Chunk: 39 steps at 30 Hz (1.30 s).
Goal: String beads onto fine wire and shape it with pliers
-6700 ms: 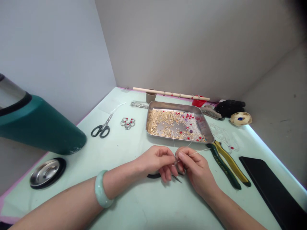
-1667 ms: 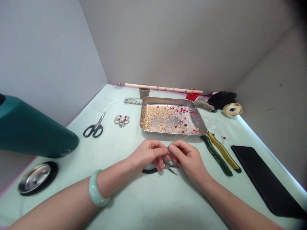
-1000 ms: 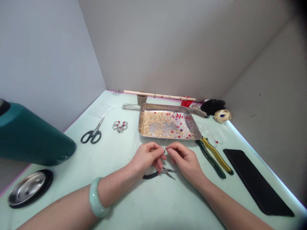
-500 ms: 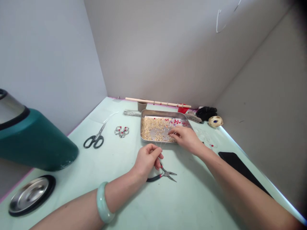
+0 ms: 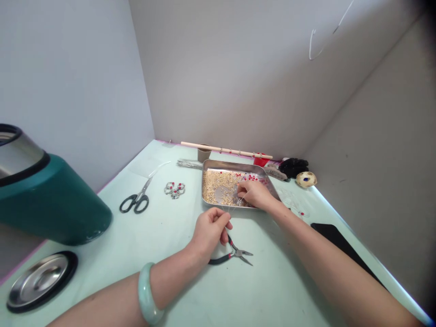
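Observation:
My left hand [image 5: 213, 229] pinches thin wire [image 5: 230, 210] between thumb and forefinger in front of the metal tray [image 5: 203, 200]. My right hand [image 5: 252, 193] reaches over the tray's near right part, fingertips closed down among the beads. What those fingertips hold is too small to make out. Gold beads [image 5: 214, 181] spread over the tray's left and middle, with red beads [image 5: 251, 177] toward the back right. Just below my left hand lie pliers [image 5: 238, 253], jaws apart and dark handles partly hidden behind the hand.
Scissors [image 5: 138, 200] and a wire piece with red beads [image 5: 175, 190] lie left of the tray. A green bottle [image 5: 68, 200] and a round lid [image 5: 42, 281] stand far left. Behind are a wooden stick [image 5: 225, 149] and a red cup [image 5: 260, 160]. A black flat object [image 5: 340, 245] lies right.
My right hand has shifted slightly left and down into the beads, its fingers more closed. My left hand keeps its pinch on the wire. The whole view has shifted slightly.

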Tool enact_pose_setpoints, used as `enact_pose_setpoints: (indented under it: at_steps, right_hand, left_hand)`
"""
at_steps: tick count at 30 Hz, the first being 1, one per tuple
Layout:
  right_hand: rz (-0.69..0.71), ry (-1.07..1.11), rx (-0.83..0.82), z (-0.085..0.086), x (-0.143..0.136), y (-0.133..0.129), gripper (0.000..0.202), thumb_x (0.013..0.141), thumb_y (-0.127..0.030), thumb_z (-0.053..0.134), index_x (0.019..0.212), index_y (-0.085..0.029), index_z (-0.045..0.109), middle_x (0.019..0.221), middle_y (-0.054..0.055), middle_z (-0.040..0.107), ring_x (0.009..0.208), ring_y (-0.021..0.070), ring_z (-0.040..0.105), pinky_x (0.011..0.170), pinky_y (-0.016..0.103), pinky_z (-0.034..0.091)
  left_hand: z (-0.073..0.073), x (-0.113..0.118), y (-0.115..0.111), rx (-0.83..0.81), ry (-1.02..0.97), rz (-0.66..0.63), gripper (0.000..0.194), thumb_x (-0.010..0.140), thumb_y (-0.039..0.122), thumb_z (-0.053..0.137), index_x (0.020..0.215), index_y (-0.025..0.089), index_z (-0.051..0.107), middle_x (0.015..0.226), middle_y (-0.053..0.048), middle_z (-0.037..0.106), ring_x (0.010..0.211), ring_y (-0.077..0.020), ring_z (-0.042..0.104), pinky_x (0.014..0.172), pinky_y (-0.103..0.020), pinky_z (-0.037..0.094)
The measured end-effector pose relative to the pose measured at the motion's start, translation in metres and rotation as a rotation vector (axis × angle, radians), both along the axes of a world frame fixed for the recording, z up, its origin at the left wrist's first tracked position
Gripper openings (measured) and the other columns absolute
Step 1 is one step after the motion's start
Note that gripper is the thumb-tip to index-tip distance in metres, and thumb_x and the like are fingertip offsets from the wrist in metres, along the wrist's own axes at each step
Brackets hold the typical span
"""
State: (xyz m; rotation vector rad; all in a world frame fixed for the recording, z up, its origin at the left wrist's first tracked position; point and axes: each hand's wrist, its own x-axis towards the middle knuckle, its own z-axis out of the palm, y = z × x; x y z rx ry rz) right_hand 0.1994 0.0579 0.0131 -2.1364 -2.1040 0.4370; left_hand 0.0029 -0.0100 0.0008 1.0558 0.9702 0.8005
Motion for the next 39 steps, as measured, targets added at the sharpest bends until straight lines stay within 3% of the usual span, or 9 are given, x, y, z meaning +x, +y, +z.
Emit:
enact_pose_setpoints:
  at_steps: [4,7,9,13,18,22,29,39]
  right_hand:
    - [-0.051,0.132,0.049,-0.004,0.002,0.001,0.026,0.092,-0.03,0.055,0.114,-0.017,0.058,0.114,0.008,0.061,0.093,0.0191,0.062,0.079,0.039,0.053]
    - [-0.11,0.303,0.162,0.003,0.006,-0.002,0.014,0.088,-0.028,0.059,0.094,-0.016,0.064,0.095,0.005,0.065,0.083,0.0171,0.062,0.074,0.034,0.051]
    - [-0.172,0.457,0.269,0.009,0.008,-0.008,0.007,0.081,-0.024,0.063,0.079,-0.017,0.063,0.079,0.002,0.064,0.075,0.0166,0.059,0.067,0.03,0.048]
    - [-0.283,0.846,0.378,0.02,0.007,-0.029,0.01,0.079,-0.03,0.06,0.08,-0.02,0.058,0.066,-0.001,0.057,0.054,0.0116,0.049,0.046,0.024,0.037]
    - [-0.281,1.282,0.322,0.018,0.0,-0.047,0.024,0.07,-0.037,0.071,0.084,-0.02,0.061,0.075,0.0,0.061,0.05,0.0077,0.043,0.04,0.021,0.03]
    - [-0.301,1.51,0.26,0.012,0.0,-0.047,0.027,0.066,-0.035,0.076,0.085,-0.019,0.065,0.08,0.001,0.06,0.051,0.0058,0.042,0.04,0.019,0.028]
    - [-0.312,1.684,0.199,0.011,0.004,-0.048,0.022,0.067,-0.03,0.078,0.083,-0.018,0.07,0.076,0.0,0.06,0.051,0.0046,0.04,0.04,0.017,0.028]
    - [-0.282,1.7,0.185,0.009,0.003,-0.049,0.016,0.071,-0.026,0.075,0.084,-0.017,0.071,0.074,0.001,0.061,0.051,0.0049,0.042,0.042,0.018,0.029]
  left_hand:
    - [0.0,0.0,0.0,0.007,0.019,-0.013,0.022,0.079,0.032,0.058,0.067,0.016,0.051,0.051,0.003,0.056,0.036,-0.0054,0.042,0.043,-0.019,0.037]
    - [-0.001,0.0,0.001,0.008,0.037,-0.021,0.021,0.079,0.032,0.057,0.067,0.016,0.05,0.045,0.004,0.053,0.036,-0.0059,0.042,0.043,-0.018,0.035]
    - [-0.002,0.0,0.001,0.011,0.046,-0.041,0.02,0.08,0.031,0.056,0.067,0.016,0.05,0.043,0.004,0.052,0.036,-0.0061,0.042,0.044,-0.018,0.035]
    - [-0.001,0.001,0.001,0.034,0.082,-0.075,0.019,0.08,0.029,0.055,0.067,0.016,0.049,0.049,0.003,0.056,0.036,-0.0056,0.043,0.045,-0.019,0.036]
    - [0.0,0.003,0.0,0.044,0.108,-0.11,0.017,0.079,0.027,0.054,0.068,0.016,0.048,0.057,0.002,0.06,0.036,-0.0046,0.043,0.044,-0.019,0.035]
    - [-0.002,0.004,-0.001,0.036,0.113,-0.127,0.018,0.079,0.029,0.054,0.069,0.016,0.048,0.06,0.001,0.061,0.036,-0.0038,0.043,0.043,-0.019,0.033]
    - [-0.001,0.006,0.001,0.014,0.126,-0.158,0.023,0.077,0.035,0.056,0.068,0.016,0.047,0.061,0.001,0.06,0.036,-0.0039,0.043,0.042,-0.019,0.033]
    - [0.0,0.005,0.002,0.011,0.116,-0.19,0.026,0.077,0.037,0.059,0.068,0.016,0.048,0.06,0.001,0.06,0.037,-0.0037,0.043,0.042,-0.019,0.033]
